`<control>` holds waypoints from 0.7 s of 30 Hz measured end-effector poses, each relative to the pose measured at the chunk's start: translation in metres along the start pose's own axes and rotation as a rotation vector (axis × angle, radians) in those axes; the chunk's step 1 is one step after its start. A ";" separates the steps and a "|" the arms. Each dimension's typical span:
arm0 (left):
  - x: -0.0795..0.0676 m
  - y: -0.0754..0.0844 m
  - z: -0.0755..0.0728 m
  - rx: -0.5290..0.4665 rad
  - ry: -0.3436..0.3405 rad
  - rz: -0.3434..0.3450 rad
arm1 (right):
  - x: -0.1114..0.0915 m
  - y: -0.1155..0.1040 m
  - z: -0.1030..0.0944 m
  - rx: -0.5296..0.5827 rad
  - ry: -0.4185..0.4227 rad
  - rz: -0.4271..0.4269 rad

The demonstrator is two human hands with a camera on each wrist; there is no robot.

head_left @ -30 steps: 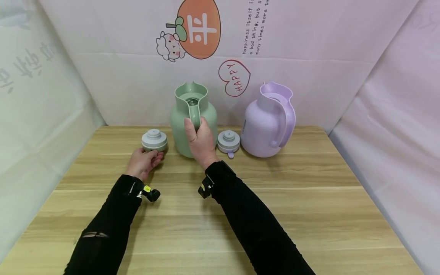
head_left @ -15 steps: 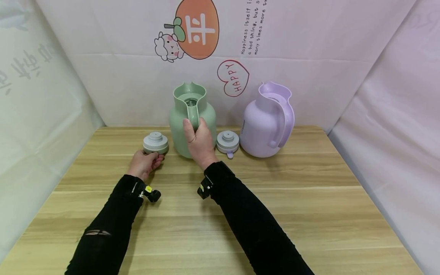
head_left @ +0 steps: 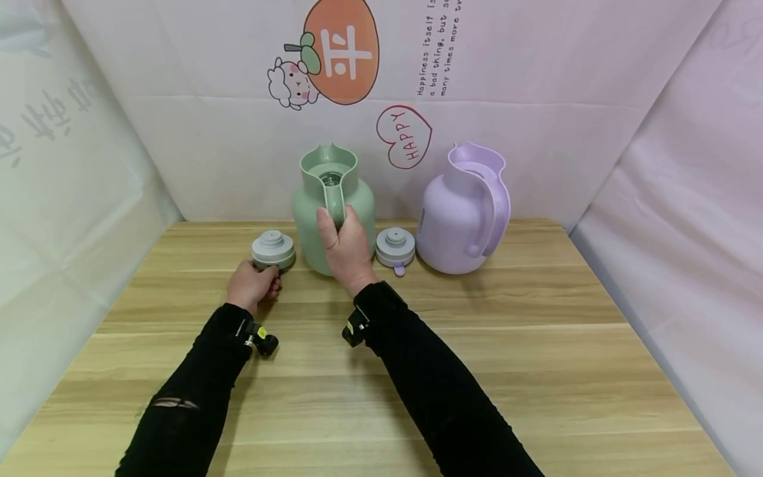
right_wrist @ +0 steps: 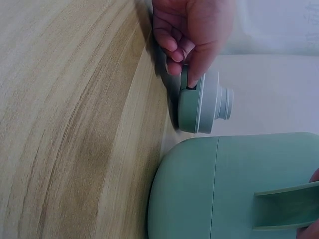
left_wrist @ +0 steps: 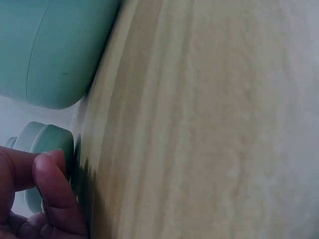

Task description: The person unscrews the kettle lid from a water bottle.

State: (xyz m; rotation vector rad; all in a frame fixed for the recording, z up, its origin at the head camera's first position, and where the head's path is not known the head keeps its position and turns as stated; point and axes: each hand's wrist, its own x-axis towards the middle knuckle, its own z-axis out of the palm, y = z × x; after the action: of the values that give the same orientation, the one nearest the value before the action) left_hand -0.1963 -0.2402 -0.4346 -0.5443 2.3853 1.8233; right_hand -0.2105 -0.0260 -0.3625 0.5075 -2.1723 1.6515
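Observation:
My left hand (head_left: 252,286) pinches the front edge of a grey-topped jug lid (head_left: 273,248) with green underneath, which sits on the table left of the green jug. In the right wrist view, the thumb lies at a notch in the green rim of that lid (right_wrist: 189,114). The left wrist view has thumb and fingertip close together over the green part. My right hand (head_left: 348,255) grips the handle of the green jug (head_left: 310,218), thumb up; its other fingers are mostly hidden. The jug stands upright, its mouth uncovered.
A lilac jug (head_left: 451,225) stands at the right, also without a lid, its handle turned toward the front right. Between the jugs lies a second grey lid (head_left: 396,246) with a lilac tab. A printed white cloth (head_left: 238,159) hangs behind the wooden table (head_left: 334,411).
The left hand and the lid beside it have shifted slightly to the right and toward me, nearer the green jug. The right hand and both jugs keep their places.

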 end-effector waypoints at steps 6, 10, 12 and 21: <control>0.000 0.002 0.002 0.035 -0.013 -0.003 | 0.000 -0.001 0.000 0.004 -0.010 0.000; 0.000 0.002 0.002 0.040 -0.034 0.000 | 0.000 -0.002 -0.001 0.012 -0.013 0.002; 0.001 0.003 0.003 0.037 -0.046 0.002 | 0.000 -0.001 -0.001 0.015 -0.014 0.002; -0.001 0.002 0.005 0.142 -0.025 0.030 | 0.000 0.000 -0.001 0.012 -0.017 -0.003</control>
State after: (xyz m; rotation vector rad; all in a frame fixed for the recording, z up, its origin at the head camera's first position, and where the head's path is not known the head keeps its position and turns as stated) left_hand -0.1965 -0.2350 -0.4336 -0.4700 2.4947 1.6446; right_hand -0.2102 -0.0252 -0.3625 0.5296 -2.1747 1.6653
